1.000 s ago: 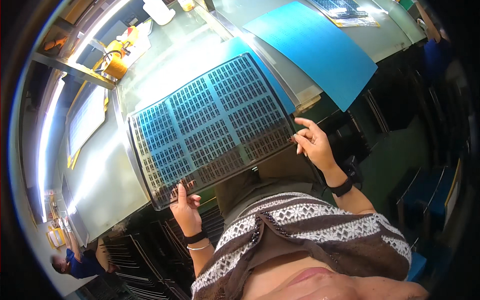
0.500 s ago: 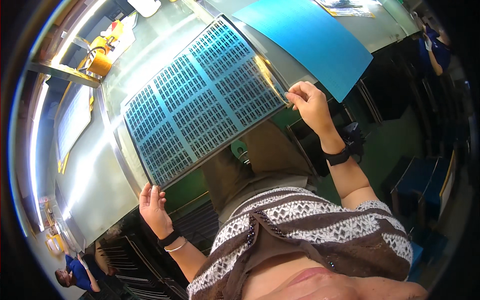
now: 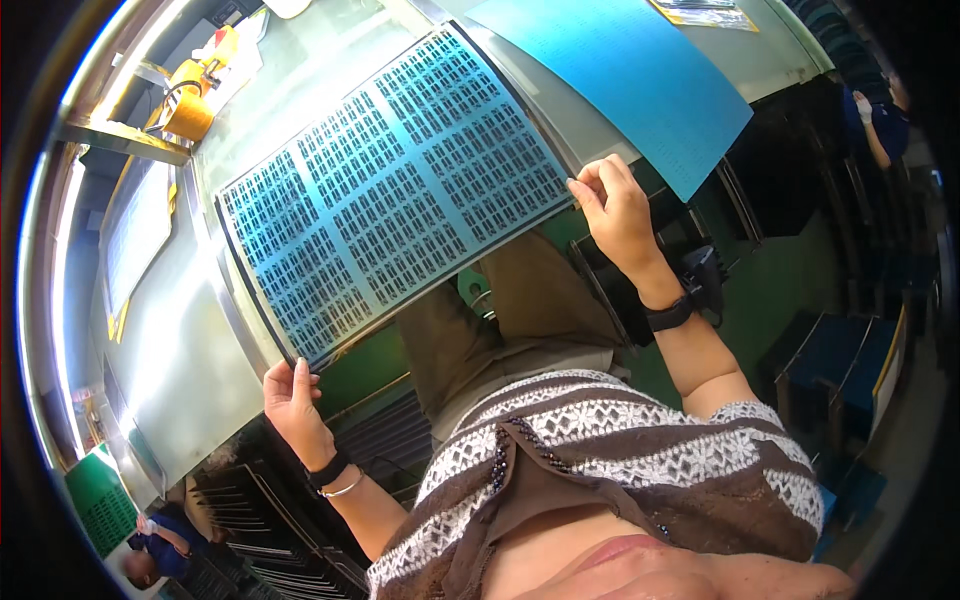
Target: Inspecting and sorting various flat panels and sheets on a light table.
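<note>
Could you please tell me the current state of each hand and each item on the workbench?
Left hand: open, fingertips at the near left corner of the panel.
Right hand: pinching the panel's near right corner.
Large blue perforated rectangular panel: lying flat on the workbench, overhanging its near edge.
Plain blue sheet: flat, overhanging the edge.
Yellow tape roll: resting on the grey metal workbench.

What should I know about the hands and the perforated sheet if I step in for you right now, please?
Left hand: at the near left corner of the perforated sheet, fingers on its edge.
Right hand: pinching the near right corner.
The sheet lies flat on the grey worktable, its near edge past the table's rim. A blue sheet lies to its right, a yellow tape roll behind.
Done: both corners gripped. Left: sheet not yet lifted off.
</note>
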Action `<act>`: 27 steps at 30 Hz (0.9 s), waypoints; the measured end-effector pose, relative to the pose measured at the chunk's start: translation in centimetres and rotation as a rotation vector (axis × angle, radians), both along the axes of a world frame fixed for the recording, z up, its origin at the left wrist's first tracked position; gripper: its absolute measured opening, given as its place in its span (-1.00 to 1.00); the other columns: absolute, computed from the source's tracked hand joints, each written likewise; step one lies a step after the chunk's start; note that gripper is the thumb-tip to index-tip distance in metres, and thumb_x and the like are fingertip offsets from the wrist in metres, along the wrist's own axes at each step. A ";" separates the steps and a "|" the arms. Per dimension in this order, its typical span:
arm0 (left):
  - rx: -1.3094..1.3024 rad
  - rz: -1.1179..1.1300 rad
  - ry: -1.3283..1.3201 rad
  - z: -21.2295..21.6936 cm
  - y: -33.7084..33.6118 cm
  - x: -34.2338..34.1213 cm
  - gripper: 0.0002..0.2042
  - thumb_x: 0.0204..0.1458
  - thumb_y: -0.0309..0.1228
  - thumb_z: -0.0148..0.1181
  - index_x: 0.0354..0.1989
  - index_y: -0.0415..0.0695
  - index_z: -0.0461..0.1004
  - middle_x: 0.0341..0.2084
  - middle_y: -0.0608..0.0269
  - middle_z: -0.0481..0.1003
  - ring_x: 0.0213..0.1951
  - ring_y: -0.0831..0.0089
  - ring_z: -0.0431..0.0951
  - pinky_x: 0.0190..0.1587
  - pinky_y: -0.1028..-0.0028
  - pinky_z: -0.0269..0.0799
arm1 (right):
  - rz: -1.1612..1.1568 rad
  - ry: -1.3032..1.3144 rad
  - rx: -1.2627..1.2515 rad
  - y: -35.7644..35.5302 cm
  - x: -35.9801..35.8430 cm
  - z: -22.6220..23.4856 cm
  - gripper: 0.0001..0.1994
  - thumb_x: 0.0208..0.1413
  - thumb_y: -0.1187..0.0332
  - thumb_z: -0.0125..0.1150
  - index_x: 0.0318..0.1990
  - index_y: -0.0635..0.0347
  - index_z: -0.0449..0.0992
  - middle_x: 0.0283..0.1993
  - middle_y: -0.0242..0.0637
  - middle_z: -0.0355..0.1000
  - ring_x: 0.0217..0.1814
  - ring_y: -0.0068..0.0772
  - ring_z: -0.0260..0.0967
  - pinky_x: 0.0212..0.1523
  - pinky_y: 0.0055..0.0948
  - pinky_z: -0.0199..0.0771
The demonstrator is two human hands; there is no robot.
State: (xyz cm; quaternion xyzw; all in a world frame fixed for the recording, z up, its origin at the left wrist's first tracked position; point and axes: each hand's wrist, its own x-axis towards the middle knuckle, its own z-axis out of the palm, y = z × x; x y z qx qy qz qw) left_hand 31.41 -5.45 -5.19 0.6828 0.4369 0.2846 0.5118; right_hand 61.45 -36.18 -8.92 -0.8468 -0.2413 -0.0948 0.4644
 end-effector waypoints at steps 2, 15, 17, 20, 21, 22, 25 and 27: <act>0.030 0.005 0.021 -0.2 -0.1 0.5 -0.87 0.07 -0.50 0.22 -0.24 -0.24 0.45 -0.44 0.35 0.46 -0.46 0.63 0.43 -0.43 0.66 0.31 | -0.004 -0.020 -0.017 -0.2 0.2 -0.2 -0.85 0.02 0.44 0.26 -0.40 0.23 0.37 -0.40 -0.26 0.32 -0.44 -0.26 0.34 -0.41 -0.32 0.34; 0.349 0.132 0.076 -2.2 0.9 1.0 -0.84 -0.06 -0.45 0.33 -0.53 -0.22 0.46 -0.60 0.36 0.41 -0.53 0.58 0.36 -0.41 0.53 0.31 | 0.026 -0.178 -0.036 0.2 -0.7 -1.0 -0.85 0.16 0.45 0.13 -0.38 0.27 0.30 -0.41 -0.27 0.18 -0.37 -0.35 0.17 -0.30 -0.40 0.28; 0.473 0.186 0.183 -3.6 0.8 0.0 -0.84 -0.08 -0.46 0.34 -0.55 -0.20 0.45 -0.58 0.29 0.41 -0.49 0.47 0.38 -0.37 0.47 0.32 | 0.042 -0.122 -0.046 0.3 -1.0 -1.2 -0.85 0.19 0.44 0.11 -0.37 0.27 0.29 -0.39 -0.28 0.17 -0.38 -0.38 0.16 -0.32 -0.43 0.28; 0.593 0.185 0.172 -4.0 0.1 0.0 -0.84 -0.03 -0.43 0.31 -0.52 -0.20 0.45 -0.58 0.29 0.42 -0.50 0.48 0.38 -0.34 0.48 0.33 | 0.071 -0.132 -0.053 0.3 -0.9 -1.4 -0.84 0.21 0.43 0.09 -0.36 0.28 0.27 -0.37 -0.30 0.17 -0.39 -0.42 0.15 -0.33 -0.45 0.28; 0.591 0.189 0.173 -4.1 -0.1 0.0 -0.84 -0.03 -0.43 0.31 -0.52 -0.20 0.45 -0.58 0.29 0.42 -0.50 0.48 0.38 -0.34 0.48 0.33 | 0.069 -0.150 -0.068 0.3 -0.9 -1.4 -0.84 0.21 0.43 0.09 -0.35 0.28 0.27 -0.37 -0.30 0.17 -0.39 -0.43 0.15 -0.34 -0.45 0.28; 0.631 0.202 0.206 -4.2 -0.3 0.0 -0.83 -0.06 -0.45 0.32 -0.52 -0.20 0.43 -0.57 0.25 0.41 -0.46 0.38 0.38 -0.30 0.42 0.31 | 0.072 -0.150 -0.069 0.3 -0.8 -1.4 -0.85 0.21 0.43 0.08 -0.35 0.28 0.27 -0.37 -0.31 0.17 -0.39 -0.44 0.15 -0.34 -0.45 0.28; 0.690 0.226 0.234 -4.2 -1.0 0.1 -0.82 -0.10 -0.47 0.33 -0.50 -0.21 0.40 -0.55 0.18 0.40 -0.39 0.23 0.38 -0.21 0.31 0.27 | 0.065 -0.123 -0.072 0.3 -0.9 -1.2 -0.85 0.21 0.44 0.09 -0.35 0.28 0.27 -0.37 -0.28 0.18 -0.38 -0.39 0.16 -0.32 -0.43 0.29; 0.712 0.277 0.248 -4.6 -1.1 0.4 -0.82 -0.06 -0.45 0.31 -0.47 -0.21 0.39 -0.57 0.22 0.38 -0.44 0.31 0.36 -0.28 0.35 0.29 | 0.061 -0.133 -0.075 0.2 -0.9 -1.0 -0.85 0.19 0.44 0.10 -0.35 0.27 0.28 -0.37 -0.27 0.19 -0.37 -0.36 0.17 -0.30 -0.40 0.29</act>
